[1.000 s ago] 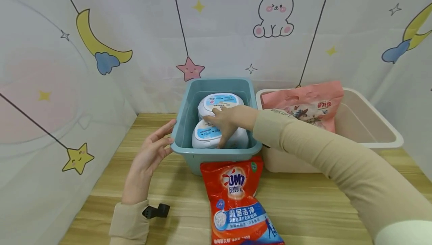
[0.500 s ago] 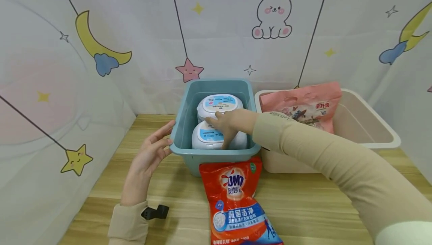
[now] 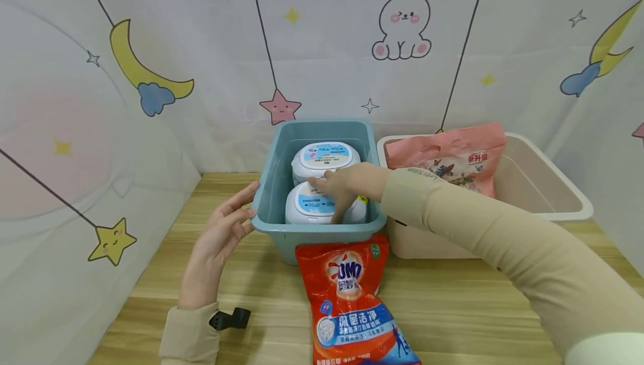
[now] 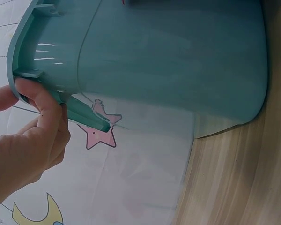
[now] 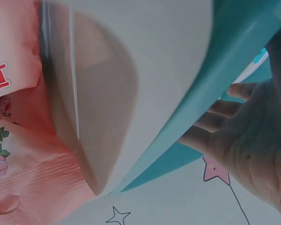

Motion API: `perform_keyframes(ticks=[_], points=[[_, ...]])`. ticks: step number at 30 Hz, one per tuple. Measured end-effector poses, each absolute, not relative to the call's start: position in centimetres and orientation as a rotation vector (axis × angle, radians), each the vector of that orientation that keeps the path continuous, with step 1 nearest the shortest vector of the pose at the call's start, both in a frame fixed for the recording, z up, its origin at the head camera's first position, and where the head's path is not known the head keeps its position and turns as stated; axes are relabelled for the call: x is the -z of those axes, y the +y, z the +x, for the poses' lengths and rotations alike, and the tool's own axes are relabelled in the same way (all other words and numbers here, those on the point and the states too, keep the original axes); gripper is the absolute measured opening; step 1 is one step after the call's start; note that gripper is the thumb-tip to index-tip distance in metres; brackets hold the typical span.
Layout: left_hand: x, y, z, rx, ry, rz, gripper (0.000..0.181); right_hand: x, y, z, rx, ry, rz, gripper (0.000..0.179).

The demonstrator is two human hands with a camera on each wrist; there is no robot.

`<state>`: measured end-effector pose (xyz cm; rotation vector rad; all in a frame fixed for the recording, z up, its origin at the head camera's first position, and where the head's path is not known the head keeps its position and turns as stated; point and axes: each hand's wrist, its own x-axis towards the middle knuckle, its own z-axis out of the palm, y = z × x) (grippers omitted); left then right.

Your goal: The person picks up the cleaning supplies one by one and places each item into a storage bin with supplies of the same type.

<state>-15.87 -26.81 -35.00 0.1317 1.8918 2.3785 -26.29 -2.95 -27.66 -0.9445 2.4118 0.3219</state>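
A teal plastic bin (image 3: 319, 234) holds two white lidded tubs with blue labels, one behind the other. My right hand (image 3: 348, 185) reaches in from the right and grips the front tub (image 3: 302, 208), thumb toward the near side and fingers across the lid. Behind it sits the back tub (image 3: 327, 155), partly covered by the front one. My left hand (image 3: 221, 236) holds the bin's left rim; in the left wrist view, its fingers (image 4: 40, 105) curl at the rim. The right wrist view shows my right hand's fingers (image 5: 220, 112) beyond the bin's edge.
A red laundry detergent bag (image 3: 347, 298) lies on the wooden table (image 3: 463, 303) just before the teal bin. Directly right of that bin stands a beige bin (image 3: 540, 186) with a pink bag (image 3: 448, 155) poking above its rim. A cartoon-printed curtain (image 3: 201, 35) hangs behind.
Under my right hand the front tub has turned slightly, its label now facing more squarely forward. My left hand stays at the rim. The whole head view has drifted a little.
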Motion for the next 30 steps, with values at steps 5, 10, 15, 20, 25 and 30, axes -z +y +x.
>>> perform_keyframes(ticks=[5, 10, 15, 20, 25, 30], points=[[35.1, -26.4, -16.1, -2.378, 1.886, 0.134, 0.061, 27.5, -2.2, -26.3, -0.334, 2.428, -0.972, 0.097], [35.2, -26.3, -16.2, -2.373, 1.892, 0.156, 0.059, 27.4, -1.5, -26.4, -0.312, 2.431, -1.003, 0.094], [35.2, -26.7, -16.0, -2.367, 1.895, 0.190, 0.057, 27.4, -1.4, -26.3, -0.314, 2.443, -1.054, 0.086], [35.3, -27.3, -15.7, -2.364, 1.887, 0.235, 0.057, 27.8, -1.4, -25.8, -0.319, 2.463, -1.073, 0.080], [35.4, -27.4, -15.6, -2.379, 1.857, 0.264, 0.056, 27.4, -0.9, -25.0, -0.317, 2.472, -1.102, 0.073], [35.3, -27.1, -15.7, -2.381, 1.856, 0.262, 0.056, 27.0, -0.2, -24.5, -0.305, 2.468, -1.120, 0.071]])
